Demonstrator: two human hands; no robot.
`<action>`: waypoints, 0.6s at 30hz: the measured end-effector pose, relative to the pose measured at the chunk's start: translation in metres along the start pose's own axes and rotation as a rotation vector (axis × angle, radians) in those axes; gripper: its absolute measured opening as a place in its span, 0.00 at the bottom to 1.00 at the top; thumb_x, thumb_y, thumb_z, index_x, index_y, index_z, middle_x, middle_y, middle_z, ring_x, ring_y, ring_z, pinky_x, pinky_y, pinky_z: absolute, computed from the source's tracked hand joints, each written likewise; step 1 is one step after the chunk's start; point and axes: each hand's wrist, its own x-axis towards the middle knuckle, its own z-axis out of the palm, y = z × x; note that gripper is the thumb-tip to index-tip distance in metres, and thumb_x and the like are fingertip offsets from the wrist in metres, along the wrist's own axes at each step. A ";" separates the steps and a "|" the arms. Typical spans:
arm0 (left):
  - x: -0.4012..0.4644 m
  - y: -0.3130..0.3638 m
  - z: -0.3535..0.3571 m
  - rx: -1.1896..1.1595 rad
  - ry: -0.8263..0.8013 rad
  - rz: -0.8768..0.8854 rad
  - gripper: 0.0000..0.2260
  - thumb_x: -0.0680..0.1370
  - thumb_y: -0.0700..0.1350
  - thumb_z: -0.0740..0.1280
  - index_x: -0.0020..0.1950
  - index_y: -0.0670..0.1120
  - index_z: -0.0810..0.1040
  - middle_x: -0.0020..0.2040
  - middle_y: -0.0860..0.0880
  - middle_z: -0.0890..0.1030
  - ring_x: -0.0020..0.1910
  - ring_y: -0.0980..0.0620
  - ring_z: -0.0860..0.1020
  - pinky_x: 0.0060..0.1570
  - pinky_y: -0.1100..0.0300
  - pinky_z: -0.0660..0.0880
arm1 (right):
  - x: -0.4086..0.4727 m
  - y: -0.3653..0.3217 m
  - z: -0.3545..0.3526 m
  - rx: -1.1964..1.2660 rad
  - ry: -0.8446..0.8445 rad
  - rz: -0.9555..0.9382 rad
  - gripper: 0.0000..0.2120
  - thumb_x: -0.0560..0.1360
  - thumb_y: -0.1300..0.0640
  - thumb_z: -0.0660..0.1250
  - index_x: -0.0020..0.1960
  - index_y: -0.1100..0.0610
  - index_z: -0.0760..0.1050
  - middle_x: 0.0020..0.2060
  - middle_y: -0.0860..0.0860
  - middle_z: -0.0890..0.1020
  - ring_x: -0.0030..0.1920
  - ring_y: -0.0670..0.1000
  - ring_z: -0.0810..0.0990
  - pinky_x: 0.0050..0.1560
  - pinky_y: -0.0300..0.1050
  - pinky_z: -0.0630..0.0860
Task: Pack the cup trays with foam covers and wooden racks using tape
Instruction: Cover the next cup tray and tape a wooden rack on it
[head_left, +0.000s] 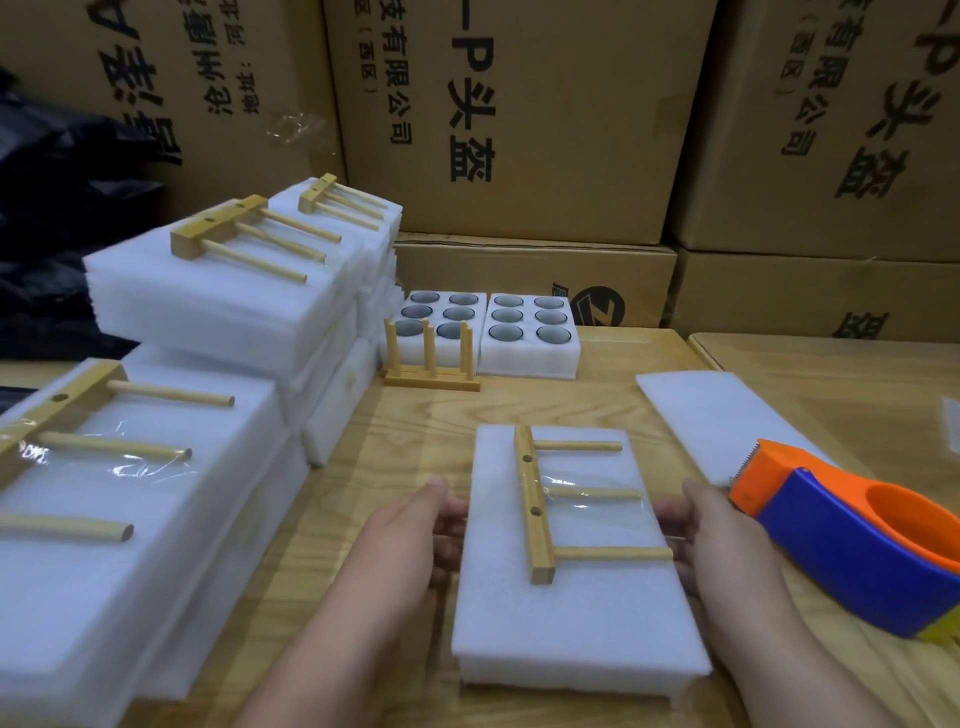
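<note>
A white foam-covered cup tray (566, 618) lies on the wooden table in front of me. A wooden rack (540, 512) with three pegs lies flat on top, held down by a strip of clear tape across the middle peg. My left hand (415, 530) grips the tray's left side and my right hand (711, 535) grips its right side, fingers curled under the edges. An orange and blue tape dispenser (852, 535) rests on the table just right of my right hand.
Stacks of packed foam trays with taped racks (156, 467) fill the left side. Two open cup trays (530, 332) and an upright wooden rack (431, 358) stand at the back. A loose foam cover (711, 415) lies at right. Cardboard boxes (519, 114) form the wall behind.
</note>
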 end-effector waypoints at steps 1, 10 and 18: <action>-0.001 0.001 -0.003 -0.012 -0.016 -0.027 0.24 0.84 0.55 0.56 0.47 0.44 0.87 0.43 0.44 0.87 0.38 0.46 0.81 0.44 0.51 0.74 | 0.001 0.000 0.000 0.034 -0.008 -0.002 0.27 0.82 0.47 0.58 0.32 0.60 0.83 0.32 0.59 0.86 0.25 0.53 0.83 0.27 0.45 0.74; -0.050 0.000 -0.032 -0.255 0.260 0.072 0.09 0.83 0.44 0.64 0.58 0.47 0.83 0.48 0.50 0.87 0.46 0.56 0.84 0.43 0.61 0.75 | -0.009 0.013 0.031 0.178 -0.224 0.012 0.20 0.84 0.53 0.58 0.50 0.68 0.79 0.40 0.65 0.86 0.35 0.59 0.85 0.29 0.47 0.81; -0.148 0.010 -0.018 0.718 0.110 0.942 0.11 0.73 0.54 0.68 0.53 0.67 0.79 0.59 0.69 0.78 0.69 0.63 0.73 0.60 0.76 0.67 | -0.020 0.022 0.048 0.232 -0.404 -0.058 0.16 0.83 0.57 0.59 0.52 0.67 0.79 0.48 0.62 0.86 0.47 0.61 0.87 0.38 0.48 0.83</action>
